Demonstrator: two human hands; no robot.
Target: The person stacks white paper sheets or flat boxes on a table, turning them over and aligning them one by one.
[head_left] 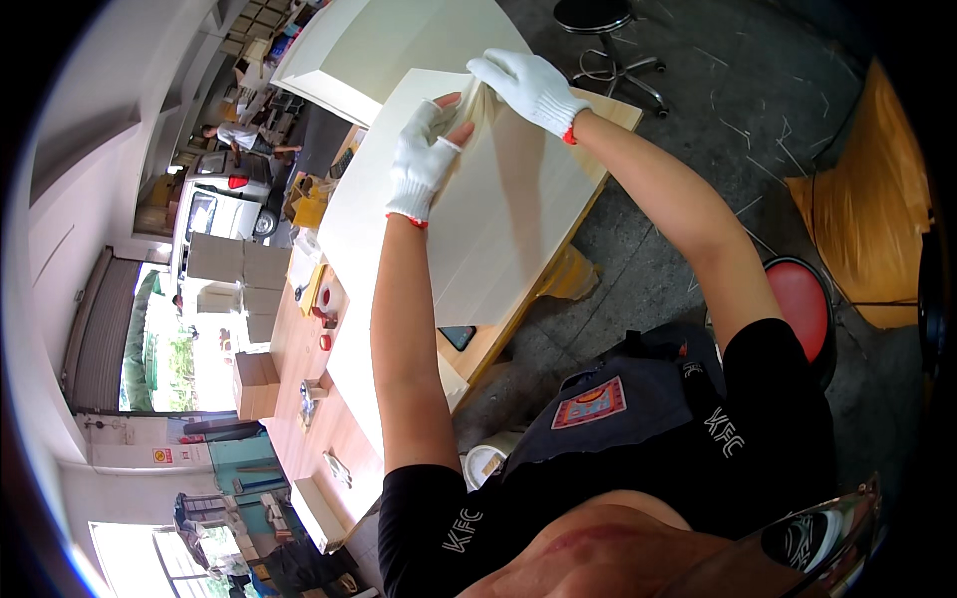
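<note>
A large pale sheet (498, 224) with faint wood grain lies over the worktable, its far end raised in a cream fold (482, 112) between my hands. My left hand (424, 154), in a white knit glove with bare thumb and fingertip and a red cuff, has thumb and forefinger closed at the fold's left side. Over the top of the fold, my right hand (530, 92) in a matching glove bends its fingers around the edge; its thumb is hidden. A shadow falls across the sheet below my right hand.
A phone (458, 337) lies near the table's edge (558, 261). Beyond the sheet stands a large white panelled piece (399, 50). A black wheeled stool (593, 15) and a red round seat (799, 309) are to the right. Cardboard boxes (256, 384) stand left; another person (239, 135) is far off.
</note>
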